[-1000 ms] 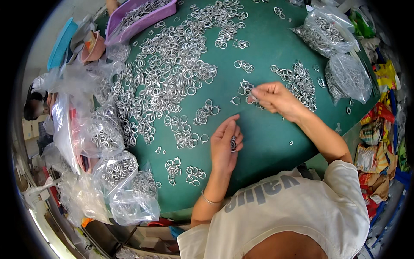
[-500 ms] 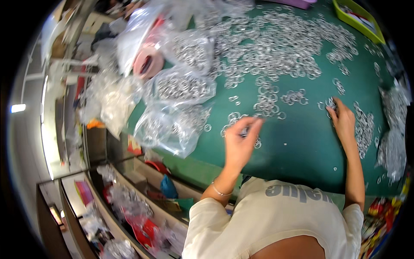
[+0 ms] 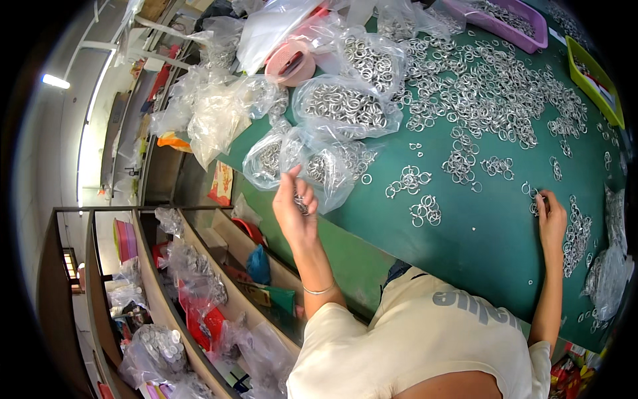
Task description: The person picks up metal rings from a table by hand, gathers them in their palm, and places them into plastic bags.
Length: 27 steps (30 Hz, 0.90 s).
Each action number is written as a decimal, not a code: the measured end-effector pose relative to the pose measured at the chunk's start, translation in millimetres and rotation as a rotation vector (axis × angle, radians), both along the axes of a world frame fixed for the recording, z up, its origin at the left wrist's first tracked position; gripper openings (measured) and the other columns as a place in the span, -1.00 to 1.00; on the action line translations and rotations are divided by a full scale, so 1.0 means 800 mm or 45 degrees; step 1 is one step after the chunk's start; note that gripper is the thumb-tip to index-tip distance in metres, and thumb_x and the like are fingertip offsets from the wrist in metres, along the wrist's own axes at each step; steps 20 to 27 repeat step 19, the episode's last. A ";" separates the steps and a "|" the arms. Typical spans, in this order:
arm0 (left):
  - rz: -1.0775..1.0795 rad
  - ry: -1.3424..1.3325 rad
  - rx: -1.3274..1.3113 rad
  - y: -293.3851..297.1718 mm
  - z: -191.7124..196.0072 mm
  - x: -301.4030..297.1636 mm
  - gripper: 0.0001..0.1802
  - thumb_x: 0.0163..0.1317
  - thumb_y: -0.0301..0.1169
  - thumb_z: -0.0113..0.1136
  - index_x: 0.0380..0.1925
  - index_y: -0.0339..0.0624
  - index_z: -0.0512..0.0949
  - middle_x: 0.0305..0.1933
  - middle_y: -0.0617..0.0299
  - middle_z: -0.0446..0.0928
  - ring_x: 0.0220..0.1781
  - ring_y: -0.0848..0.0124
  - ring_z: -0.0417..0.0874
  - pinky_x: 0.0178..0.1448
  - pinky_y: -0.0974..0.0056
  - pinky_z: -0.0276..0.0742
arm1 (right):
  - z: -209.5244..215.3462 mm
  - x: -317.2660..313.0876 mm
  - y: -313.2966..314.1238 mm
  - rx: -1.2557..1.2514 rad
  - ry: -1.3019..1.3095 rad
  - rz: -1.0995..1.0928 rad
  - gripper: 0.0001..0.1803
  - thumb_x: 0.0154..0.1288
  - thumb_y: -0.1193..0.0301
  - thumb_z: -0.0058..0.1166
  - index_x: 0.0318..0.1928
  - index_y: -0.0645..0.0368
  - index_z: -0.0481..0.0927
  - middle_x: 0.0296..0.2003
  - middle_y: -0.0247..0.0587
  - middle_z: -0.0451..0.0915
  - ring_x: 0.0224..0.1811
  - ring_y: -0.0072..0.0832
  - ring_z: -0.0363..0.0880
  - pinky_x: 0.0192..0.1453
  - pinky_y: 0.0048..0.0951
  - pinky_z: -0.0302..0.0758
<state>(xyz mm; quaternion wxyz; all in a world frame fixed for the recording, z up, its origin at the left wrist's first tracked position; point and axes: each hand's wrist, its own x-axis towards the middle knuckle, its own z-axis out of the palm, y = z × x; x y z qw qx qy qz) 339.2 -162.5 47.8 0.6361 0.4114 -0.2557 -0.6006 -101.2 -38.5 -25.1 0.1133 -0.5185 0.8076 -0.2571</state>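
Note:
My left hand (image 3: 297,209) is raised at the left edge of the green table, its fingers curled around several silver metal rings (image 3: 301,203). Right beside its fingertips lies a see-through plastic bag (image 3: 335,189) with more rings inside. On the right of the table, my right hand (image 3: 551,223) has its fingertips closed on a few small rings (image 3: 533,207). A narrow heap of rings (image 3: 577,236) lies just right of that hand. Between my hands are small clusters of rings, one (image 3: 425,211) nearer me and another (image 3: 409,181) behind it.
A wide spread of rings (image 3: 492,93) covers the far part of the green table (image 3: 465,256). Filled bags (image 3: 345,106), a pink tub (image 3: 290,63), a purple basket (image 3: 531,33) and a green tray (image 3: 596,86) stand around it. Shelves with bags (image 3: 199,279) are at the left.
My left hand has moved left, away from the ring clusters, to the plastic bag at the table edge. My right hand stays by the same rings. The whole view has shifted.

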 end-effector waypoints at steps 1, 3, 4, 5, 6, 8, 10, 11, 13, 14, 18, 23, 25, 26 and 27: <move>-0.185 0.721 -0.055 0.005 -0.006 0.021 -0.74 0.31 -0.36 -0.09 -0.11 -0.28 0.42 -0.61 0.39 0.18 -0.62 0.60 0.18 -0.65 0.54 0.05 | -0.002 0.003 0.002 -0.006 0.035 0.031 -0.84 0.20 0.43 0.04 -0.27 0.28 0.50 -0.61 -0.08 0.44 -0.64 -0.33 0.33 -0.53 -0.35 0.28; -0.054 1.180 -0.012 0.010 -0.018 0.030 -0.71 0.32 -0.33 -0.15 -0.07 -0.28 0.38 -0.52 0.34 0.22 -0.53 0.55 0.24 -0.60 0.49 0.16 | -0.014 0.000 0.007 -0.037 0.126 0.081 -0.85 0.22 0.43 0.02 -0.27 0.28 0.48 -0.62 -0.07 0.42 -0.64 -0.32 0.33 -0.54 -0.34 0.26; 0.085 1.194 0.024 0.015 -0.020 0.032 -0.70 0.31 -0.35 -0.18 -0.05 -0.28 0.37 -0.46 0.29 0.27 -0.47 0.51 0.31 -0.54 0.47 0.25 | -0.025 -0.005 0.009 -0.085 0.129 0.089 -0.85 0.23 0.43 0.01 -0.28 0.28 0.47 -0.63 -0.08 0.41 -0.65 -0.32 0.32 -0.54 -0.33 0.25; 0.215 1.209 0.062 0.018 -0.019 0.034 -0.69 0.30 -0.37 -0.20 -0.03 -0.29 0.36 -0.41 0.23 0.33 -0.42 0.47 0.37 -0.48 0.44 0.34 | -0.035 -0.010 0.013 -0.136 0.130 0.089 -0.85 0.24 0.43 0.00 -0.28 0.28 0.47 -0.64 -0.08 0.39 -0.65 -0.32 0.31 -0.54 -0.32 0.24; 0.285 1.202 0.026 0.023 -0.024 0.043 -0.68 0.30 -0.38 -0.22 -0.03 -0.30 0.36 -0.35 0.18 0.36 -0.37 0.42 0.40 -0.43 0.41 0.39 | -0.041 -0.014 0.015 -0.186 0.130 0.091 -0.85 0.25 0.43 -0.01 -0.29 0.28 0.46 -0.64 -0.08 0.37 -0.65 -0.32 0.30 -0.54 -0.32 0.23; 0.430 1.183 -0.040 0.034 -0.036 0.061 -0.66 0.29 -0.41 -0.26 -0.01 -0.31 0.35 -0.24 0.07 0.41 -0.27 0.32 0.47 -0.32 0.34 0.48 | -0.037 -0.013 0.018 -0.132 0.089 0.079 -0.85 0.25 0.43 -0.01 -0.30 0.28 0.46 -0.64 -0.08 0.37 -0.65 -0.33 0.29 -0.54 -0.32 0.23; 0.524 1.097 -0.036 0.029 -0.031 0.073 -0.66 0.28 -0.42 -0.27 -0.01 -0.33 0.34 -0.16 0.00 0.41 -0.20 0.24 0.48 -0.21 0.27 0.51 | -0.034 -0.012 0.019 -0.118 0.085 0.070 -0.85 0.25 0.43 -0.01 -0.31 0.29 0.46 -0.64 -0.08 0.36 -0.65 -0.33 0.28 -0.54 -0.33 0.23; 0.572 1.050 -0.030 0.027 -0.026 0.080 -0.66 0.28 -0.42 -0.28 -0.01 -0.33 0.34 -0.13 -0.04 0.41 -0.16 0.20 0.49 -0.16 0.24 0.53 | -0.034 -0.012 0.020 -0.133 0.095 0.071 -0.85 0.25 0.43 -0.01 -0.32 0.29 0.46 -0.64 -0.09 0.36 -0.65 -0.34 0.28 -0.54 -0.33 0.23; 0.476 1.096 -0.037 0.008 -0.044 0.111 -0.60 0.26 -0.41 -0.30 0.05 -0.38 0.28 0.01 -0.11 0.37 -0.02 0.11 0.44 0.03 0.10 0.45 | -0.035 -0.013 0.019 -0.162 0.133 0.079 -0.84 0.25 0.42 -0.01 -0.34 0.29 0.46 -0.64 -0.09 0.36 -0.65 -0.34 0.27 -0.54 -0.33 0.23; 0.516 1.080 0.031 -0.007 -0.042 0.117 -0.60 0.27 -0.40 -0.30 0.06 -0.38 0.27 0.02 -0.11 0.36 0.00 0.09 0.42 0.06 0.07 0.43 | -0.036 -0.014 0.018 -0.177 0.158 0.092 -0.84 0.25 0.42 -0.01 -0.36 0.30 0.46 -0.64 -0.10 0.36 -0.65 -0.34 0.27 -0.54 -0.34 0.23; 0.485 0.953 0.041 -0.065 -0.051 0.134 -0.55 0.31 -0.32 -0.31 0.12 -0.38 0.15 0.06 -0.09 0.26 0.08 0.05 0.35 0.14 0.00 0.35 | -0.028 -0.010 0.017 -0.162 0.234 0.079 -0.83 0.25 0.42 -0.01 -0.39 0.30 0.46 -0.65 -0.10 0.36 -0.65 -0.35 0.28 -0.53 -0.34 0.24; 0.471 0.898 0.013 -0.077 -0.051 0.133 -0.55 0.31 -0.31 -0.30 0.12 -0.39 0.14 0.05 -0.07 0.25 0.07 0.05 0.35 0.14 0.00 0.35 | -0.025 -0.010 0.014 -0.170 0.241 0.075 -0.83 0.25 0.42 -0.01 -0.39 0.30 0.46 -0.65 -0.10 0.36 -0.65 -0.35 0.28 -0.53 -0.34 0.24; 0.471 0.898 0.013 -0.077 -0.051 0.133 -0.55 0.31 -0.31 -0.30 0.12 -0.39 0.14 0.05 -0.07 0.25 0.07 0.05 0.35 0.14 0.00 0.35 | -0.025 -0.010 0.014 -0.170 0.241 0.075 -0.83 0.25 0.42 -0.01 -0.39 0.30 0.46 -0.65 -0.10 0.36 -0.65 -0.35 0.28 -0.53 -0.34 0.24; 0.471 0.898 0.013 -0.077 -0.051 0.133 -0.55 0.31 -0.31 -0.30 0.12 -0.39 0.14 0.05 -0.07 0.25 0.07 0.05 0.35 0.14 0.00 0.35 | -0.025 -0.010 0.014 -0.170 0.241 0.075 -0.83 0.25 0.42 -0.01 -0.39 0.30 0.46 -0.65 -0.10 0.36 -0.65 -0.35 0.28 -0.53 -0.34 0.24; 0.471 0.898 0.013 -0.077 -0.051 0.133 -0.55 0.31 -0.31 -0.30 0.12 -0.39 0.14 0.05 -0.07 0.25 0.07 0.05 0.35 0.14 0.00 0.35 | -0.025 -0.010 0.014 -0.170 0.241 0.075 -0.83 0.25 0.42 -0.01 -0.39 0.30 0.46 -0.65 -0.10 0.36 -0.65 -0.35 0.28 -0.53 -0.34 0.24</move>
